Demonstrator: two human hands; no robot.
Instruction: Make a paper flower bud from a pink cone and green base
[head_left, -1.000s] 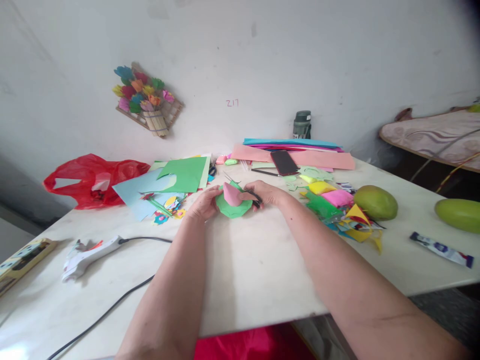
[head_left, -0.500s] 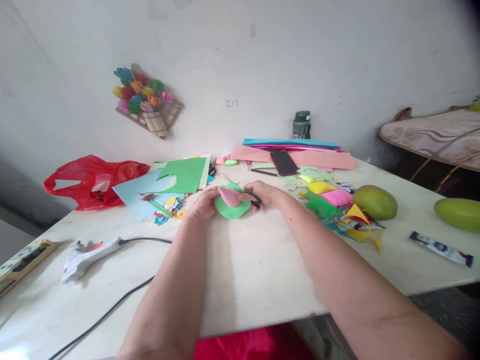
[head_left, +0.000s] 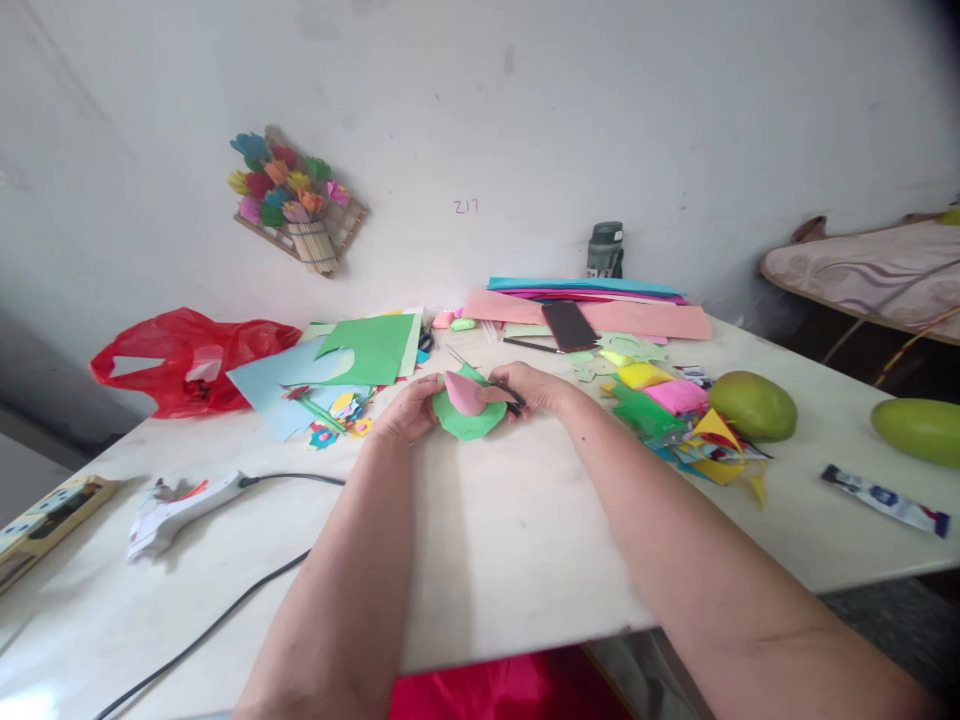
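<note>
Over the middle of the table, a round green paper piece (head_left: 466, 422) with a pink cone-shaped piece (head_left: 463, 394) on it is held between both hands. My left hand (head_left: 414, 408) is closed on the green paper's left edge. Closed around the dark handles of a pair of scissors (head_left: 514, 399), my right hand (head_left: 531, 388) also has its thumb against the pink piece. The thin scissor blades point up and left behind the green paper. Part of the fingers of both hands is hidden by the paper.
Green and light blue sheets (head_left: 367, 348) and paper scraps lie left, near a red plastic bag (head_left: 187, 365). A corded white glue gun (head_left: 184, 512) is at front left. Colourful clay packs (head_left: 675, 397), a green mango (head_left: 752, 405) and a tube (head_left: 885, 500) are right; a phone (head_left: 569, 326) lies behind.
The hands, green paper and pink piece keep nearly the same place. The whole view has shifted very slightly; nothing has been let go or picked up.
</note>
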